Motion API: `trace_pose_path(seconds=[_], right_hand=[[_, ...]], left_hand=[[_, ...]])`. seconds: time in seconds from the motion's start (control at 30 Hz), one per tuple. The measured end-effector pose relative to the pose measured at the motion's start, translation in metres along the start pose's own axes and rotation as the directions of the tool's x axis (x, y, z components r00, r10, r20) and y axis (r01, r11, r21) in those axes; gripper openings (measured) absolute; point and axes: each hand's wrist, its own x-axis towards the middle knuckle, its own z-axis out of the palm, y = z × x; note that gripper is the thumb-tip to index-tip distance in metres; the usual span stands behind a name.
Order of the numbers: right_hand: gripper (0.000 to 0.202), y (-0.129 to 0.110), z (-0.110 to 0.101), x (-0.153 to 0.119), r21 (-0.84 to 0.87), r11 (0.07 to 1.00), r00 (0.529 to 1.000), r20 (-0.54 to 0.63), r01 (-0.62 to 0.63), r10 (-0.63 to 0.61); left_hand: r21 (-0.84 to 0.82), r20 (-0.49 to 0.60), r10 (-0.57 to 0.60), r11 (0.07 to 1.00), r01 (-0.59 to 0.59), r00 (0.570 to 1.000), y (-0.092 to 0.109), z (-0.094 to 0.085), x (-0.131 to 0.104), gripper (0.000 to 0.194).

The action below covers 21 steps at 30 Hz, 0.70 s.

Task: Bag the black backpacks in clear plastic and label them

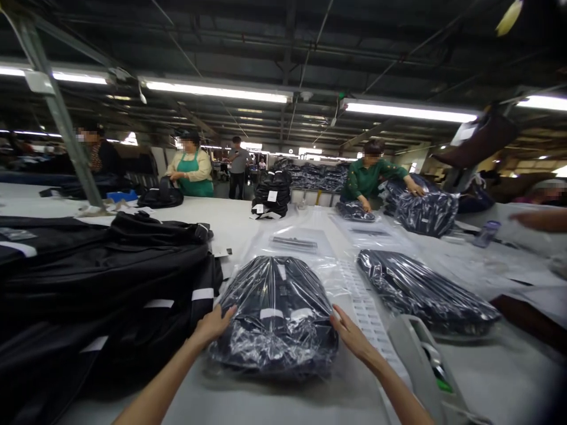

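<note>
A black backpack in a clear plastic bag (277,295) lies on the white table in front of me, with white tags or strips showing through the film. My left hand (213,324) holds its left side, thumb on top of the plastic. At the right side, my right hand (349,334) grips the bag in the same way; some fingers of both hands are hidden. Just beyond lie flat clear plastic bags (292,239). To the left, close to my left arm, is a large heap of black backpacks (110,283) with white tags.
Another bagged backpack (420,289) lies to the right, behind a grey tape dispenser (420,360). A white slotted strip (363,295) runs along the table. Across it, a co-worker in green (370,180) handles bagged goods. Black bags (271,195) stand at the far edge; a metal post (66,118) rises left.
</note>
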Motion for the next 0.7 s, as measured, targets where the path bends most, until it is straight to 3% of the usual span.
trace_pose_path(seconds=[0.1, 0.17, 0.23, 0.3, 0.37, 0.4, 0.43, 0.47, 0.57, 0.7], right_hand=[[0.074, -0.001, 0.004, 0.0, -0.111, 0.988, 0.994, 0.038, 0.103, -0.1], [0.068, -0.005, -0.001, -0.004, -0.18, 0.976, 0.989, -0.061, 0.121, -0.134], [0.061, -0.014, -0.012, -0.014, -0.218, 0.964, 0.973, -0.135, 0.154, -0.186], [0.052, -0.027, -0.021, -0.029, -0.221, 0.944, 0.963, -0.064, 0.244, -0.263], [0.045, -0.043, -0.024, -0.044, -0.208, 0.929, 0.952, 0.09, 0.306, -0.293], [0.043, -0.05, -0.023, -0.05, -0.215, 0.925, 0.947, 0.154, 0.312, -0.283], [0.039, -0.055, -0.021, -0.055, -0.238, 0.922, 0.944, 0.199, 0.306, -0.262], [0.033, -0.058, -0.018, -0.059, -0.263, 0.919, 0.945, 0.225, 0.293, -0.237], [0.009, -0.061, -0.013, -0.063, -0.249, 0.934, 0.955, 0.211, 0.257, -0.207], [0.009, -0.061, -0.016, -0.061, -0.095, 0.952, 0.948, 0.162, 0.29, -0.273]], left_hand=[[0.121, 0.029, 0.025, 0.992, -0.028, 0.999, 0.006, -0.001, -0.011, 0.059], [0.18, -0.02, 0.07, 0.981, -0.065, 0.997, 0.019, -0.004, -0.026, 0.055], [0.234, -0.102, 0.23, 0.951, -0.201, 0.968, 0.04, -0.004, -0.044, 0.05], [0.224, -0.042, 0.496, 0.851, -0.475, 0.868, 0.064, 0.003, -0.061, 0.049], [0.102, 0.135, 0.701, 0.694, -0.713, 0.701, 0.088, 0.017, -0.073, 0.058], [0.03, 0.218, 0.745, 0.64, -0.767, 0.63, 0.098, 0.026, -0.076, 0.062], [-0.018, 0.274, 0.763, 0.613, -0.79, 0.586, 0.106, 0.036, -0.077, 0.064], [-0.04, 0.305, 0.764, 0.607, -0.794, 0.569, 0.112, 0.045, -0.077, 0.059], [-0.11, 0.347, 0.761, 0.613, -0.782, 0.548, 0.12, 0.061, -0.073, 0.021], [-0.331, 0.368, 0.765, 0.639, -0.694, 0.529, 0.118, 0.061, -0.066, 0.012]])
